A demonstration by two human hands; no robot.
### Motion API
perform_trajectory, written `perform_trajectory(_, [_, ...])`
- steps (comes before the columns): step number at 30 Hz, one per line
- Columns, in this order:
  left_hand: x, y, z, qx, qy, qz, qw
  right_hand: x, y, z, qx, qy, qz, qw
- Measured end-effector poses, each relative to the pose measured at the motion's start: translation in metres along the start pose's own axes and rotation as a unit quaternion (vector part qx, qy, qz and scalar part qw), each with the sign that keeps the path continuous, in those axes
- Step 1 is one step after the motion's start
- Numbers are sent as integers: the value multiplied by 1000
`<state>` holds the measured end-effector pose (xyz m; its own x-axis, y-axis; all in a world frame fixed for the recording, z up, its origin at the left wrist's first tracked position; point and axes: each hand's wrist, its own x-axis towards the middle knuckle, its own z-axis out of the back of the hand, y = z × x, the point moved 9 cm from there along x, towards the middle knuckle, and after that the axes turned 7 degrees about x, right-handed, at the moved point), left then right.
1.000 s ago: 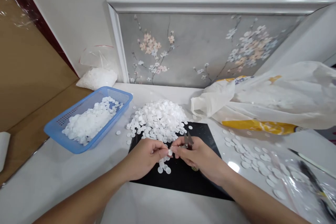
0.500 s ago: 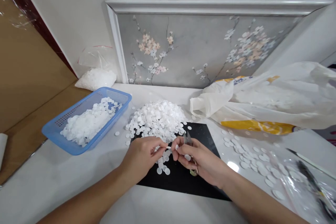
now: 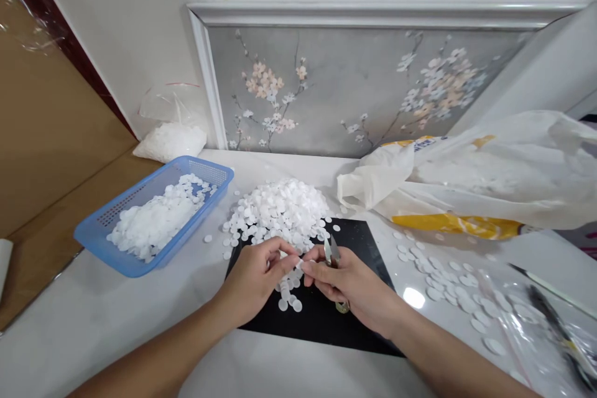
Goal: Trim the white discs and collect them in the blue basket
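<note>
Over the black mat [image 3: 321, 326], my left hand [image 3: 252, 277] pinches a small white disc [image 3: 299, 264] between thumb and fingertips. The fingertips of my right hand [image 3: 357, 286] meet it from the other side, closed on the same spot. Small metal scissors [image 3: 332, 251] are tucked in my right hand, blades pointing up and away, handle loop showing below the fingers. Just beyond both hands rises a heap of white discs [image 3: 284, 205], some spilling onto the mat beneath my fingertips.
A blue basket [image 3: 133, 266] of discs stands left, with a clear bag [image 3: 170, 140] of white pieces behind it. To the right lie a white-and-yellow plastic bag [image 3: 466, 193], scattered discs [image 3: 448, 283] and a dark pen-like tool [image 3: 550, 314]. A framed floral panel [image 3: 321, 87] backs the table.
My hands have come together, so that the fingertips meet at the disc. The right hand has turned slightly, and the scissor blades show more plainly.
</note>
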<state>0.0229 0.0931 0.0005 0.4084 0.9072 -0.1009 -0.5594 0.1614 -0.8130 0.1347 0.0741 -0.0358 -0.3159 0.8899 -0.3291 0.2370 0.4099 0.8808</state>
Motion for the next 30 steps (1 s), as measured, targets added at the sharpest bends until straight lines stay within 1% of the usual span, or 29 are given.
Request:
perform_trajectory(2, [0, -1, -1, 3, 0, 1, 1000, -1, 1, -2, -6, 12, 3, 1000])
perform_trajectory(4, [1, -3, 3, -10, -9, -3, 1000, -1, 3, -5, -12, 23, 10, 1000])
perform_trajectory(5, [1, -5, 9, -26, -15, -4, 1000, -1, 6, -7, -16, 23, 15, 999])
perform_trajectory(6, [1, -6, 18, -45, -26, -5, 999, 1, 10, -9, -20, 23, 19, 999])
perform_trajectory(7, [1, -7, 31, -63, -44, -5, 997, 4, 14, -12, -24, 24, 20, 999])
perform_trajectory(8, [0, -7, 48, -75, -69, -4, 995, 9, 19, -18, -28, 26, 19, 999])
perform_trajectory(10, [-4, -4, 97, -53, -165, -11, 985, 22, 33, -39, -34, 48, 12, 998])
perform_trajectory(11, [-10, 1, 126, -27, -229, -4, 973, 30, 42, -52, -35, 57, 14, 998])
perform_trajectory(12, [-17, 10, 154, -8, -295, 16, 955, 39, 52, -70, -33, 74, 17, 997])
perform_trajectory(13, [-22, 20, 177, -5, -333, 32, 942, 49, 62, -87, -35, 80, 22, 996])
perform_trajectory(14, [-26, 31, 194, -5, -355, 44, 934, 60, 71, -105, -47, 83, 26, 995])
perform_trajectory(15, [-29, 44, 207, -4, -366, 60, 929, 70, 79, -123, -56, 85, 31, 994])
perform_trajectory(16, [-30, 58, 216, -2, -370, 77, 926, 81, 84, -140, -65, 84, 33, 994])
perform_trajectory(17, [-30, 70, 222, 1, -367, 93, 926, 91, 87, -155, -77, 84, 33, 993])
perform_trajectory(19, [-28, 91, 225, 12, -349, 117, 930, 110, 88, -178, -114, 72, 27, 991])
perform_trajectory(21, [-24, 104, 222, 23, -329, 124, 936, 125, 84, -191, -156, 60, 19, 986])
perform_trajectory(23, [-19, 109, 220, 36, -318, 117, 940, 134, 82, -197, -192, 59, 26, 979])
perform_trajectory(25, [-17, 109, 220, 53, -323, 103, 939, 137, 85, -196, -221, 57, 50, 972])
perform_trajectory(27, [-17, 104, 222, 72, -341, 85, 933, 134, 93, -189, -247, 50, 87, 964])
perform_trajectory(29, [-20, 93, 224, 94, -366, 63, 924, 125, 105, -173, -278, 32, 134, 951])
perform_trajectory(30, [-22, 84, 224, 106, -377, 50, 919, 118, 110, -162, -297, 19, 157, 942])
